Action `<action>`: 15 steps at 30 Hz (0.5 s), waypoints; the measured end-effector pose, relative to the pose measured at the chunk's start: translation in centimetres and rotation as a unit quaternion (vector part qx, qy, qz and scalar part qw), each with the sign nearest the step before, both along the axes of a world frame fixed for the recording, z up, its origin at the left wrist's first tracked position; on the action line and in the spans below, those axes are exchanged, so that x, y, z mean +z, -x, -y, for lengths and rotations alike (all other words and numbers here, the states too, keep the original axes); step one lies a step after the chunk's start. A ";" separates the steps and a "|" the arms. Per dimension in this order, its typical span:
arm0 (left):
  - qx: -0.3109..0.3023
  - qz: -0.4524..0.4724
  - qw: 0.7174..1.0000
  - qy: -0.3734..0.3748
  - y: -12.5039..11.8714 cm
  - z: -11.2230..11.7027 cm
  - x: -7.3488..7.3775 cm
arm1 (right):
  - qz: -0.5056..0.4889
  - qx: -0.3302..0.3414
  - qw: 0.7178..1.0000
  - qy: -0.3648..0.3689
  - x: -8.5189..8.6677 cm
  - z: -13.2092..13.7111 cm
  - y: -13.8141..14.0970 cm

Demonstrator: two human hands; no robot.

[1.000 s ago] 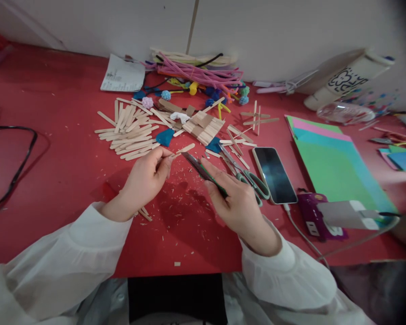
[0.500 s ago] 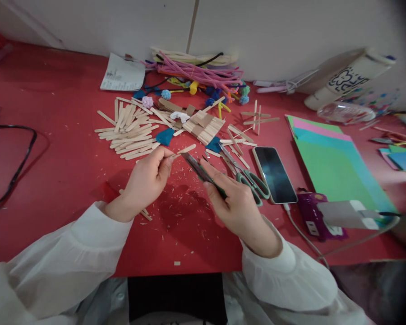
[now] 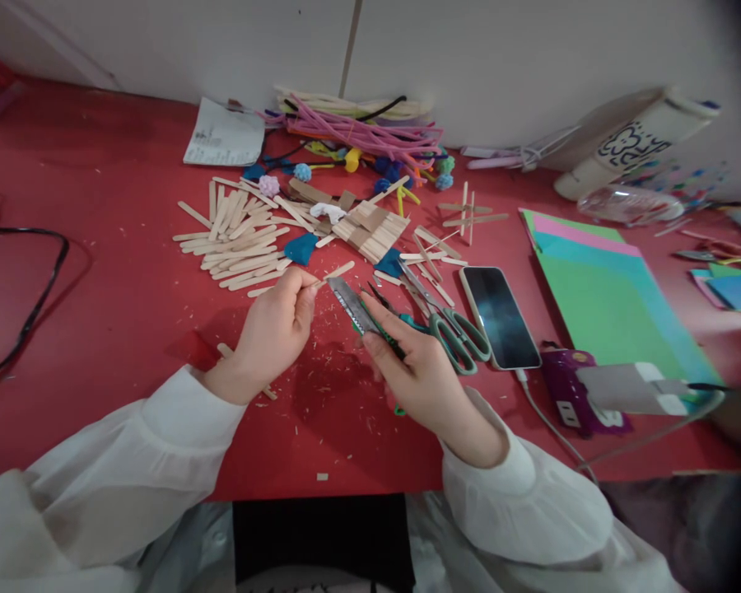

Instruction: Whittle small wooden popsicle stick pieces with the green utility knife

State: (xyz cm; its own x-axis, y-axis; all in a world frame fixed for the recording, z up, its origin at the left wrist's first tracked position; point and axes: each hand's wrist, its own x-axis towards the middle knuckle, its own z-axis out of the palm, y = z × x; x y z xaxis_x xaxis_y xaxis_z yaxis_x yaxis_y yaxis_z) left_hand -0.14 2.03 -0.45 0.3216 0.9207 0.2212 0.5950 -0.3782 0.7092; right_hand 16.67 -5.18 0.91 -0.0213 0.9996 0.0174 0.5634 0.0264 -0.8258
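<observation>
My left hand (image 3: 277, 321) pinches a wooden craft stick (image 3: 339, 270) near one end, its free end pointing up and to the right. Wrapped in my right hand (image 3: 417, 362) is a green-handled utility knife (image 3: 353, 306), its blade out and its tip close to the stick; whether they touch I cannot tell. Thin wood shavings (image 3: 296, 428) lie scattered on the red table (image 3: 123, 329) beneath both hands. Behind them sits a flat panel of joined craft sticks (image 3: 374, 231) with brown strips across it, beside a heap of loose craft sticks (image 3: 240, 247).
Green-handled scissors (image 3: 460, 338) lie beyond my right hand, next to a phone (image 3: 500, 317) on a charging cable. Coloured paper (image 3: 611, 288) and a purple packet (image 3: 577, 391) are at the right. Pipe cleaners (image 3: 364, 132) and a tumbler (image 3: 636, 144) are along the wall.
My right hand has turned slightly and shifted a little left and down, so more of the knife's blade shows. The left hand keeps its pinch on the craft stick.
</observation>
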 end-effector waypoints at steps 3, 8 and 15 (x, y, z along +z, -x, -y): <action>0.008 -0.010 1.000 0.006 -0.1 -0.1 0.0 | -0.050 0.009 0.998 0.047 0.0 -0.3 -0.1; 0.026 -0.005 0.999 0.023 0.1 -0.2 0.2 | 0.046 0.014 0.997 -0.061 0.0 -0.3 -0.4; 0.020 -0.001 1.000 0.020 0.3 -0.4 0.2 | 0.119 0.027 0.985 -0.123 -0.3 -0.3 -0.6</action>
